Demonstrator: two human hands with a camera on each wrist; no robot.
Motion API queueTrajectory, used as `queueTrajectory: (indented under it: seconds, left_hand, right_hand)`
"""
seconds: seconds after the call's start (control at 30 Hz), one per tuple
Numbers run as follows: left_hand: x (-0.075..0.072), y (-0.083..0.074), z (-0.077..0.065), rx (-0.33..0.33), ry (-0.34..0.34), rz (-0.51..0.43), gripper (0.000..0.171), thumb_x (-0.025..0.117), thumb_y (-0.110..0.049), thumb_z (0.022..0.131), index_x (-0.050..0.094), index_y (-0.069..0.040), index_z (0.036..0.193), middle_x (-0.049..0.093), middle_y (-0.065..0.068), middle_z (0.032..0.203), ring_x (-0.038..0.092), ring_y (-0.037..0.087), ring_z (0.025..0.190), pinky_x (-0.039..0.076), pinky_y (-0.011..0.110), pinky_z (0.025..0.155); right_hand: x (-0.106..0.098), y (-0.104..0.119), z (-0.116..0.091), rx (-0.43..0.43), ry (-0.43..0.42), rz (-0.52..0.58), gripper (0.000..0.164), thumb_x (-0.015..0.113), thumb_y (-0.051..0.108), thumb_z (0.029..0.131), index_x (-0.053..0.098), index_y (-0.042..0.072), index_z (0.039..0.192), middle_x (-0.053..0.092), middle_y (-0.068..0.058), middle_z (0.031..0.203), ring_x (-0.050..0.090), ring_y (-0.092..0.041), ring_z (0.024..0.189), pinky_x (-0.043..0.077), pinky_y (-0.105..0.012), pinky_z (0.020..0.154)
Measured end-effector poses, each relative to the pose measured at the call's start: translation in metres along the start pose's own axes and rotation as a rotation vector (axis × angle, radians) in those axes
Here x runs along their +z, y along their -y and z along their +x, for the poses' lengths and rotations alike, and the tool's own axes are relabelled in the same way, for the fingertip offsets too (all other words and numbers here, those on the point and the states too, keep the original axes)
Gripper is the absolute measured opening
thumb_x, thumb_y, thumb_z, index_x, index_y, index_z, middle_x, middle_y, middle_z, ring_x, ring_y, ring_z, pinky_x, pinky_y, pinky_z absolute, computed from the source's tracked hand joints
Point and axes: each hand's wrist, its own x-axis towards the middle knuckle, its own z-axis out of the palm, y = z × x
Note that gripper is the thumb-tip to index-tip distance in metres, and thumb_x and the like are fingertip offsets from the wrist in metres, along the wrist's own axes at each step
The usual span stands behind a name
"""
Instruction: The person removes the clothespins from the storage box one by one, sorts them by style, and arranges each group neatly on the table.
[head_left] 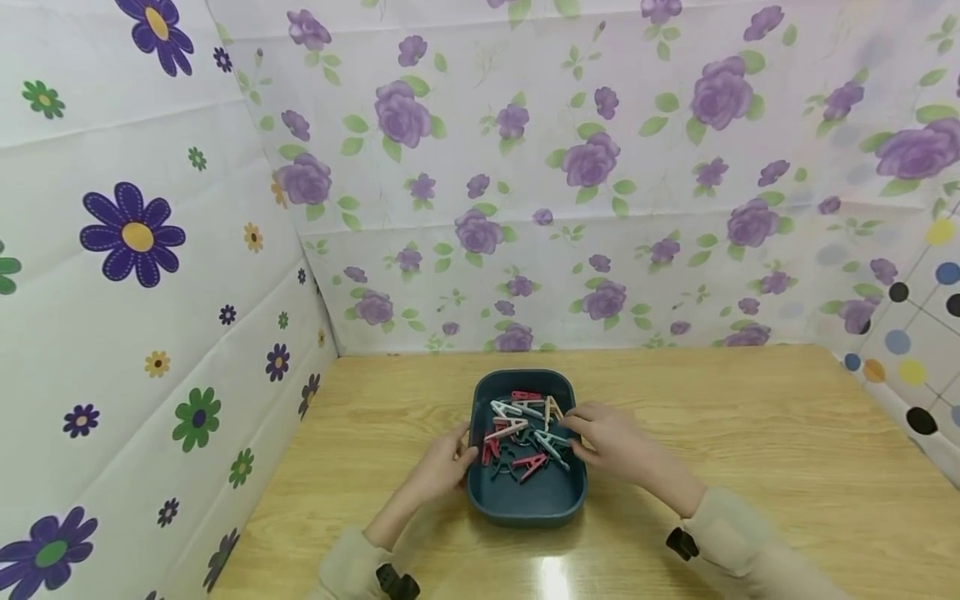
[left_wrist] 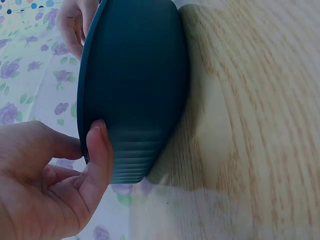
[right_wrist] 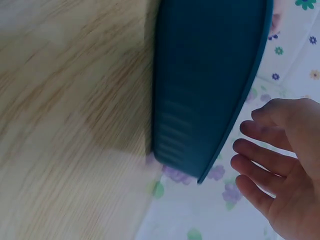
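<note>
A dark teal plastic basin stands on the table with several clothespins inside. Among them are a red-pink clothespin, a white one, a peach one and a pale blue one. My left hand pinches the basin's left rim, its thumb against the outer wall and a finger at the edge. My right hand hovers over the right rim with loosely bent fingers, fingertips near the pale blue and peach clothespins. In the right wrist view, nothing shows between the right hand's fingers.
The basin sits on a wood-grain table. Behind it hangs a purple-flowered cloth, and a daisy-patterned sheet borders the left side. A dotted sheet edges the right. Both wrists carry small black devices.
</note>
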Motion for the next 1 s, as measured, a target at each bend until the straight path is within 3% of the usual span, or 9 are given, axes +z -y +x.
queueTrajectory:
  seconds: [0.27, 0.4, 0.6, 0.87, 1.0]
  left_hand:
    - [0.001, -0.001, 0.001, 0.005, 0.011, -0.029, 0.052, 0.047, -0.007, 0.101, 0.026, 0.009, 0.146, 0.061, 0.023, 0.083, 0.056, 0.013, 0.049, 0.049, 0.029, 0.046]
    - [0.001, -0.001, -0.001, 0.023, 0.016, -0.012, 0.046, 0.045, -0.005, 0.101, 0.034, 0.007, 0.144, 0.061, 0.024, 0.084, 0.056, 0.015, 0.049, 0.051, 0.033, 0.046]
    - [0.000, -0.002, -0.003, 0.025, 0.026, 0.003, 0.039, 0.044, -0.005, 0.102, 0.042, 0.003, 0.140, 0.062, 0.026, 0.089, 0.055, 0.014, 0.049, 0.048, 0.026, 0.043]
    - [0.002, 0.001, -0.001, 0.005, 0.028, 0.006, 0.045, 0.043, -0.005, 0.102, 0.033, 0.004, 0.145, 0.062, 0.024, 0.085, 0.053, 0.013, 0.048, 0.045, 0.026, 0.043]
    - [0.002, 0.000, -0.001, 0.022, 0.030, 0.024, 0.044, 0.043, -0.005, 0.102, 0.035, 0.006, 0.143, 0.061, 0.021, 0.081, 0.052, 0.014, 0.047, 0.045, 0.026, 0.043]
  right_hand:
    - [0.006, 0.009, 0.011, 0.033, 0.105, 0.026, 0.021, 0.070, 0.018, 0.088, 0.071, 0.009, 0.107, 0.068, -0.003, 0.102, 0.063, -0.020, 0.094, 0.053, -0.039, 0.082]
    - [0.008, 0.013, 0.013, 0.043, 0.155, 0.017, 0.021, 0.070, 0.019, 0.088, 0.071, 0.008, 0.106, 0.068, -0.004, 0.098, 0.065, -0.020, 0.092, 0.054, -0.041, 0.081]
    - [0.013, 0.018, 0.018, 0.022, 0.178, 0.006, 0.019, 0.072, 0.018, 0.087, 0.072, 0.007, 0.102, 0.069, -0.004, 0.093, 0.066, -0.020, 0.086, 0.054, -0.040, 0.078]
    - [0.020, 0.024, 0.028, 0.099, 0.333, -0.080, 0.015, 0.071, 0.020, 0.087, 0.071, 0.009, 0.096, 0.069, -0.005, 0.088, 0.064, -0.020, 0.083, 0.047, -0.048, 0.094]
    - [0.021, 0.027, 0.031, 0.144, 0.379, -0.106, 0.012, 0.074, 0.023, 0.084, 0.069, 0.012, 0.083, 0.066, -0.002, 0.078, 0.057, -0.018, 0.069, 0.048, -0.041, 0.082]
